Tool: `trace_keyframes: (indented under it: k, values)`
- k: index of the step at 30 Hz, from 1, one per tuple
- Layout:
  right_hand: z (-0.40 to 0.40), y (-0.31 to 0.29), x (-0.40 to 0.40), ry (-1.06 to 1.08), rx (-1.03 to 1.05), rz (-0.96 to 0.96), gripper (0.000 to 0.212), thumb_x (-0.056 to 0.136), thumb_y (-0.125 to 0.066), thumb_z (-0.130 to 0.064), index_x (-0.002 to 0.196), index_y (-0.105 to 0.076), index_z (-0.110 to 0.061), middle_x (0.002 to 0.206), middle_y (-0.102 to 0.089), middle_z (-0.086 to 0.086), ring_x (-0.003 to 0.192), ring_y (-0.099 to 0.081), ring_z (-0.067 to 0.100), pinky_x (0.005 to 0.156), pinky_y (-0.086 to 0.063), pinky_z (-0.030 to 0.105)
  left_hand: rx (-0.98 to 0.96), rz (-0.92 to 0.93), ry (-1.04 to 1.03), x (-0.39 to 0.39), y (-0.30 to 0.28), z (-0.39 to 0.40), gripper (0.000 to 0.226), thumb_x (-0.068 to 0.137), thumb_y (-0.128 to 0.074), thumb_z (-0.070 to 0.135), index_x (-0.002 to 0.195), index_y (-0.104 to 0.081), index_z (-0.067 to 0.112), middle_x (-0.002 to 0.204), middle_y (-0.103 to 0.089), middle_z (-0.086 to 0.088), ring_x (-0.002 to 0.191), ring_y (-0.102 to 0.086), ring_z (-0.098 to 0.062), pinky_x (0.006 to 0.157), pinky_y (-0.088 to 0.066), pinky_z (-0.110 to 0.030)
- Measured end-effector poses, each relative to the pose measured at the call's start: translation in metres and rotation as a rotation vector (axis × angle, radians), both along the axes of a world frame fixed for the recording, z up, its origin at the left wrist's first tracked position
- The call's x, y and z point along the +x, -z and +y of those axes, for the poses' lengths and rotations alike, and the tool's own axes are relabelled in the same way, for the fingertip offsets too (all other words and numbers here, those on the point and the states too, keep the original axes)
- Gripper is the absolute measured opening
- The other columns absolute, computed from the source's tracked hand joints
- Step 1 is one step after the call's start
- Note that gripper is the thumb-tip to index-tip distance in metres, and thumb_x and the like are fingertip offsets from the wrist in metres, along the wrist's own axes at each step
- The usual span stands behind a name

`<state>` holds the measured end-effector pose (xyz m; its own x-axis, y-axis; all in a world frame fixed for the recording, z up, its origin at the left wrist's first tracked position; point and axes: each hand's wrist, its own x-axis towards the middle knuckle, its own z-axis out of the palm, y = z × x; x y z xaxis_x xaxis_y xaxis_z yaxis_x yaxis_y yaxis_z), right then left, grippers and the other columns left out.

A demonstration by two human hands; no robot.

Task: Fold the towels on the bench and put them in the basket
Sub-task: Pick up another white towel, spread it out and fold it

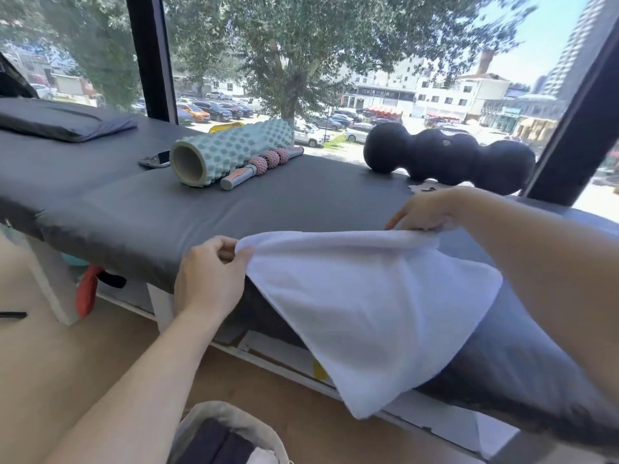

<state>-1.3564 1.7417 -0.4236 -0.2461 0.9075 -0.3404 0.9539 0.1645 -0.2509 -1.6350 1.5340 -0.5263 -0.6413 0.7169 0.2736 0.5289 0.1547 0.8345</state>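
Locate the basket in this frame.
In the head view the basket sits at the bottom edge, left of centre, on the floor below the left hand and beside the bench.

No text, label or number can be read here. The shop signs (380,92) outside the window are too blurred.

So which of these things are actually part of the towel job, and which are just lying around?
Part of the job:
white towel, pinched at its top edge by the left hand and right hand
bench
basket

Just lying about:
mint foam roller
pink massage stick
black bumpy roller
phone
dark cushion
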Motion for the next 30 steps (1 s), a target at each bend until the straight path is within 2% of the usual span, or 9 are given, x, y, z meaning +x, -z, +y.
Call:
trace_keyframes:
  k: [2,4,6,9,14,17,20,25,30]
  values:
    - [-0.015,-0.008,0.035,0.047,-0.175,0.059,0.031,0.092,-0.063,-0.002,0.117,-0.07,-0.02,0.088,-0.073,0.001,0.078,-0.065,0.016,0.066,-0.055,0.024,-0.017,0.022,0.037,0.011,-0.004,0.009,0.018,0.09,-0.068,0.046,0.092,-0.073,0.028,0.087,-0.071,0.011,0.09,-0.066,-0.023,0.077,-0.053,-0.037]
    - [-0.03,-0.016,0.069,0.036,-0.28,-0.019,0.033,0.09,-0.064,0.005,0.113,-0.071,-0.017,0.082,-0.071,0.003,0.067,-0.062,0.014,0.062,-0.051,0.025,-0.032,0.035,0.108,0.025,-0.008,0.019,0.016,0.089,-0.07,0.045,0.089,-0.074,0.03,0.089,-0.074,0.009,0.092,-0.068,-0.024,0.084,-0.055,-0.04]
    - [-0.046,-0.022,0.099,0.019,-0.368,-0.098,0.025,0.089,-0.067,0.004,0.107,-0.072,-0.012,0.076,-0.068,0.003,0.059,-0.06,0.011,0.056,-0.048,0.023,-0.046,0.041,0.208,0.043,-0.013,0.029,0.012,0.087,-0.072,0.043,0.083,-0.073,0.032,0.085,-0.073,0.013,0.09,-0.068,-0.021,0.085,-0.055,-0.038]
    - [-0.066,-0.022,0.136,0.036,-0.41,-0.095,0.011,0.085,-0.076,-0.003,0.089,-0.07,-0.012,0.079,-0.062,0.008,0.065,-0.058,0.011,0.053,-0.045,0.022,-0.076,0.031,0.343,0.072,-0.016,0.045,0.013,0.086,-0.072,0.039,0.076,-0.071,0.032,0.081,-0.073,0.015,0.089,-0.07,-0.016,0.086,-0.055,-0.035]
    - [-0.09,-0.005,0.174,0.215,-0.237,0.274,0.009,0.089,-0.076,-0.02,0.094,-0.076,-0.013,0.084,-0.069,0.003,0.077,-0.061,0.014,0.06,-0.049,0.024,-0.076,0.081,0.316,0.098,-0.015,0.059,0.011,0.089,-0.067,0.037,0.083,-0.071,0.03,0.084,-0.071,0.016,0.094,-0.067,-0.021,0.095,-0.05,-0.039]
    - [-0.095,0.016,0.177,0.369,-0.048,0.423,0.01,0.094,-0.071,-0.02,0.098,-0.071,-0.012,0.086,-0.068,0.003,0.072,-0.061,0.015,0.057,-0.049,0.024,-0.091,0.161,0.219,0.1,-0.016,0.067,0.016,0.095,-0.062,0.039,0.098,-0.07,0.026,0.094,-0.069,0.007,0.097,-0.063,-0.026,0.085,-0.048,-0.036]
    - [-0.086,0.039,0.168,0.472,0.233,0.499,0.005,0.094,-0.066,-0.014,0.098,-0.065,-0.011,0.088,-0.063,0.007,0.07,-0.056,0.02,0.056,-0.048,0.025,-0.173,0.269,0.16,0.099,-0.015,0.082,0.018,0.098,-0.055,0.041,0.096,-0.064,0.027,0.101,-0.068,0.001,0.091,-0.056,-0.027,0.078,-0.04,-0.035]
    - [-0.067,0.055,0.139,0.452,0.486,0.177,0.019,0.089,-0.047,-0.019,0.103,-0.056,-0.028,0.106,-0.063,-0.003,0.099,-0.06,0.025,0.085,-0.046,0.036,-0.291,0.535,0.139,0.101,-0.023,0.118,0.016,0.104,-0.045,0.033,0.105,-0.058,0.023,0.117,-0.066,-0.004,0.107,-0.061,-0.029,0.082,-0.04,-0.036]
    - [-0.043,0.072,0.124,0.399,0.582,-0.122,0.03,0.093,-0.036,-0.011,0.12,-0.047,-0.018,0.113,-0.064,0.008,0.105,-0.061,0.031,0.076,-0.037,0.036,-0.225,0.875,0.09,0.11,-0.022,0.152,0.014,0.105,-0.041,0.02,0.108,-0.054,0.023,0.113,-0.064,0.001,0.104,-0.067,-0.024,0.075,-0.04,-0.033]
